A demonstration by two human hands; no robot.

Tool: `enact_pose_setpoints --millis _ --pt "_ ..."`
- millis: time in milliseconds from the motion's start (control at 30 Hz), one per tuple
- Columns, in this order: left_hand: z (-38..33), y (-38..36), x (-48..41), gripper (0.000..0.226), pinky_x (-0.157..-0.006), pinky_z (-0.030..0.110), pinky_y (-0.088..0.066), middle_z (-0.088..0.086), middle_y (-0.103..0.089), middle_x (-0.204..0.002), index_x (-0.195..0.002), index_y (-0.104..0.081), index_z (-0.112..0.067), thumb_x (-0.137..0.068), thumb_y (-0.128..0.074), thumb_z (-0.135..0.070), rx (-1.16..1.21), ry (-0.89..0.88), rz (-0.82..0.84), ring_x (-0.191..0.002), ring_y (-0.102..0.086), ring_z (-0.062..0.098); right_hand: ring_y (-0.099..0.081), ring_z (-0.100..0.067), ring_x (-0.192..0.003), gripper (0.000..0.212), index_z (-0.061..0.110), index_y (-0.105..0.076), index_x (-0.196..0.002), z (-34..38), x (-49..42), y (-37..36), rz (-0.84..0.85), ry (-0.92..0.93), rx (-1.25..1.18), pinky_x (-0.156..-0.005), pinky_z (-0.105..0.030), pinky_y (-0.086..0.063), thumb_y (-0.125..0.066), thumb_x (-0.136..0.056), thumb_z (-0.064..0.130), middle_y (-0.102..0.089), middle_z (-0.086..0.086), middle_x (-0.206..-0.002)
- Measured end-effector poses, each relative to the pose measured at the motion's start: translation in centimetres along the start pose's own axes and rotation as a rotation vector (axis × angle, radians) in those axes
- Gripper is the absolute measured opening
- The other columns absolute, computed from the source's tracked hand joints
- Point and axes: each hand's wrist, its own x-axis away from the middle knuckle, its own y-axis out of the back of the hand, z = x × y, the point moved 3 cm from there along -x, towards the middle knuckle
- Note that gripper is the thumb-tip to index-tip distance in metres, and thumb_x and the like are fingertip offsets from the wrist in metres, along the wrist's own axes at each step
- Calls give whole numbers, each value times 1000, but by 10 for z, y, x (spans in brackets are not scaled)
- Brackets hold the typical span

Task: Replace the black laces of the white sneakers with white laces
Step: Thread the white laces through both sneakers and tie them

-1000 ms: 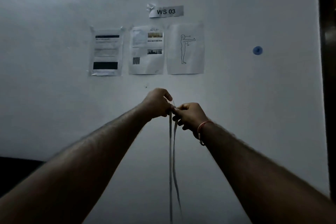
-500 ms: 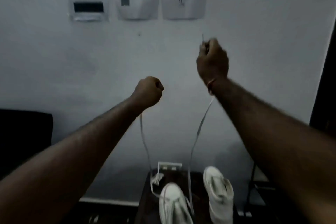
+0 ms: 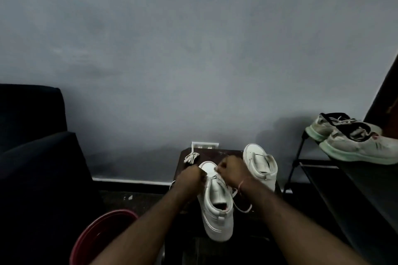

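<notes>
On counter (image 3: 226,153) against grey wall: near sneaker (image 3: 217,206) lying toe to wall, second sneaker (image 3: 261,163) just beside it on the right. Left hand (image 3: 190,175) and right hand (image 3: 231,169) close together over the near sneaker's front eyelets, fingers curled, each pinching the white lace (image 3: 242,208); slack looped beside the shoe. Bundled spare lace (image 3: 190,158) at far left corner. Red bucket (image 3: 97,236) on floor at left. Worn pair of trainers (image 3: 353,137) on rack at right.
</notes>
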Motion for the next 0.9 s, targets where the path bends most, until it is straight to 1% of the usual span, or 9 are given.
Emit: enact_pose_setpoints --millis 133,267,400,467,533,600,667,767,900 --pt "0 -1 -4 14 -82 34 -47 8 -64 -104 -92 -67 -15 -84 -55 -18 30 39 -36 -101 -62 28 -64 -28 -99 29 11 -70 -97 -13 19 -23 -86 -1 -36 -75 -30 -43 -61 -86 37 -72 -8 -99" --pt "5 -7 -9 8 -81 36 -47 6 -63 -103 -91 -60 -18 -85 -56 -23 10 10 -42 -100 -61 30 -63 -27 -94 10 20 -59 -77 -8 33 -25 -112 35 -155 -66 -25 -33 -59 -85 26 -71 -8 -93" --pt "-2 1 -14 17 -84 39 -48 11 -67 -106 -99 -61 -11 -87 -54 -20 -72 -37 -16 -103 -61 35 -63 -24 -96 22 16 -66 -91 -12 37 -32 -165 -9 -203 -69 -23 -35 -60 -83 36 -71 -4 -97" --pt "-1 10 -17 15 -83 38 -50 16 -69 -103 -92 -64 -3 -85 -53 -10 82 -34 49 -100 -63 34 -63 -26 -95 31 13 -66 -89 -13 33 -37 -190 -36 -232 -71 -27 -39 -59 -79 42 -70 -6 -95" --pt "10 22 -16 15 -61 30 -50 20 -70 -98 -77 -61 -2 -85 -49 1 420 64 137 -73 -64 26 -62 -28 -95 38 10 -66 -90 -13 29 -43 -208 -51 -217 -77 -31 -43 -59 -76 45 -69 -9 -95" --pt "17 34 -7 21 -38 17 -27 23 -71 -99 -75 -50 -6 -89 -41 5 745 147 169 -44 -37 14 -61 -30 -97 44 7 -66 -92 -12 26 -47 -214 -51 -170 -81 -34 -45 -58 -75 48 -69 -11 -97" --pt "25 41 -1 20 -36 11 -16 21 -71 -102 -80 -46 -7 -94 -36 3 1003 183 146 -44 -21 11 -61 -30 -97 51 8 -66 -92 -13 25 -47 -222 -59 -161 -81 -35 -47 -54 -72 53 -69 -11 -97" --pt "31 43 1 17 -33 9 -17 25 -69 -105 -97 -49 4 -100 -34 -2 1257 194 66 -39 -22 5 -62 -30 -96 56 9 -67 -91 -16 23 -47 -231 -104 -189 -79 -34 -48 -51 -67 57 -70 -10 -96" --pt "15 55 -3 22 -31 13 -21 3 -68 -68 -89 -56 -3 -102 -38 -6 1066 192 -76 -31 -35 3 -63 -29 -96 53 9 -68 -91 -15 19 -49 -221 -95 -197 -78 -32 -47 -53 -66 53 -70 -10 -95"
